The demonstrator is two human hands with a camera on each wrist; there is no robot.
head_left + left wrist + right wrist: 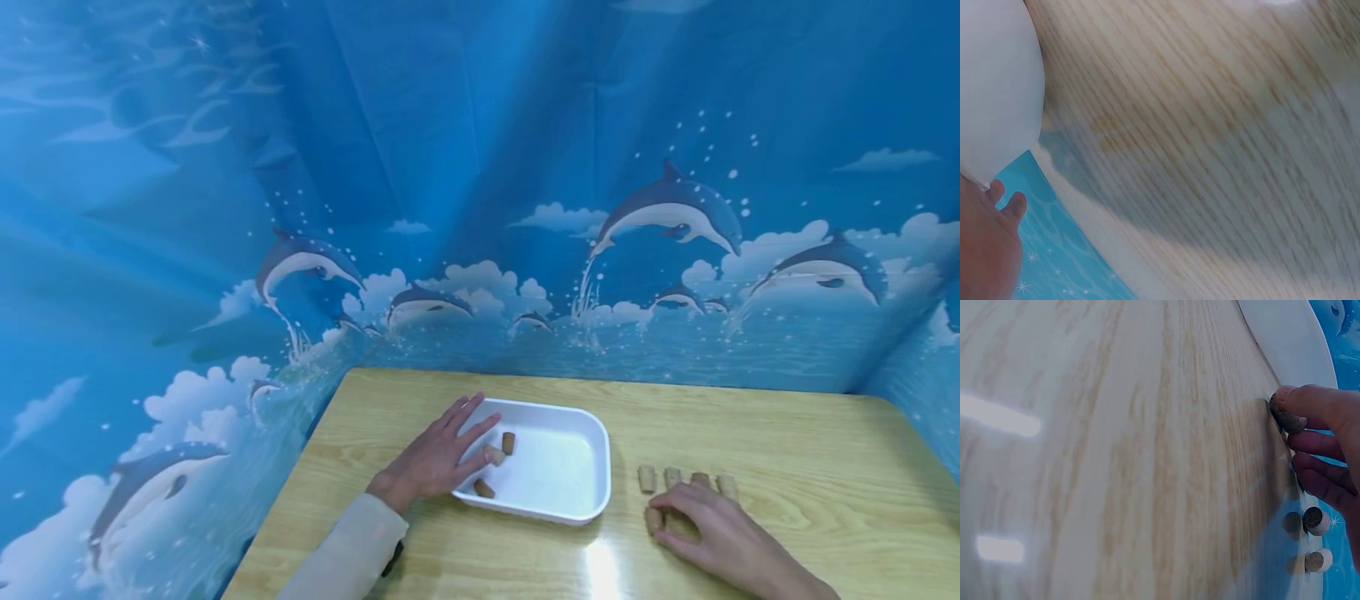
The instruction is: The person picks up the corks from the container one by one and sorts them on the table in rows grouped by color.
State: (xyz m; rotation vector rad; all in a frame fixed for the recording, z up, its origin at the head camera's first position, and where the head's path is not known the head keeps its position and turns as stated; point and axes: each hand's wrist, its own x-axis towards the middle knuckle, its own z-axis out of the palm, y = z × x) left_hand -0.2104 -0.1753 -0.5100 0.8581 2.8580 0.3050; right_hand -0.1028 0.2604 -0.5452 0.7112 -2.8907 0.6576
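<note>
On the glossy, pale wood-grain bench (787, 467) sits a smooth white rounded-rectangular tray (577, 508) with three short, matte tan corks (494, 455) lying at its left end. The left hand (438, 454) rests flat on the tray's left rim, fingers straight. Right of the tray, the right hand (712, 529) pinches one stubby brown cork (654, 520) against the bench, just in front of a row of four upright corks (686, 480).
</note>
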